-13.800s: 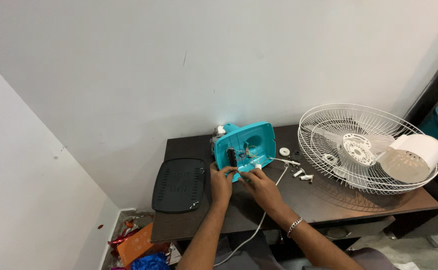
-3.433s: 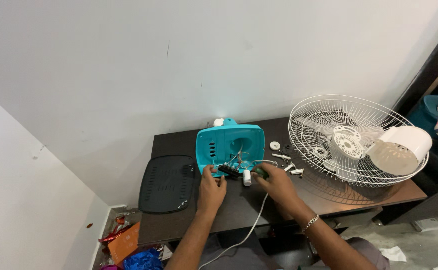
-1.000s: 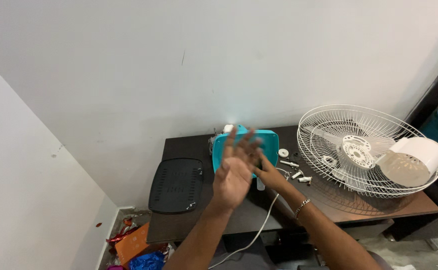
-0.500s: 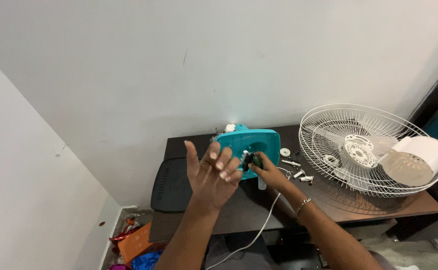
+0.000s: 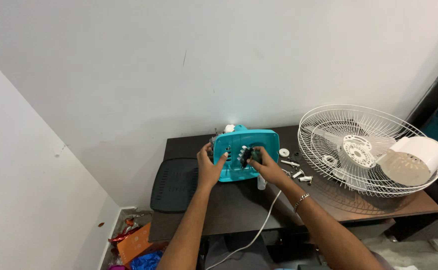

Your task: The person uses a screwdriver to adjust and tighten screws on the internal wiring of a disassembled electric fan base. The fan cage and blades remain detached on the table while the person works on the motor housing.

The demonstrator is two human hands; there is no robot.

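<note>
A teal plastic fan housing (image 5: 251,142) stands tilted on the dark wooden table (image 5: 239,210). My left hand (image 5: 208,167) grips its left edge, thumb across the front. At the middle of its face, my right hand (image 5: 265,167) pinches a small dark part (image 5: 246,155) between its fingers. A white power cord (image 5: 259,230) trails from under the housing toward me, off the table's front edge.
A white wire fan guard (image 5: 359,150) lies on the table at right, with a white motor cover (image 5: 414,160) resting on it. Several small white screws and parts (image 5: 294,167) lie between housing and guard. A black grille panel (image 5: 174,182) overhangs the table's left end. Bags (image 5: 136,245) lie on the floor.
My left hand, raised open in front of the camera half a second ago, has dropped back onto the housing's left edge. My right hand stays at the housing's middle.
</note>
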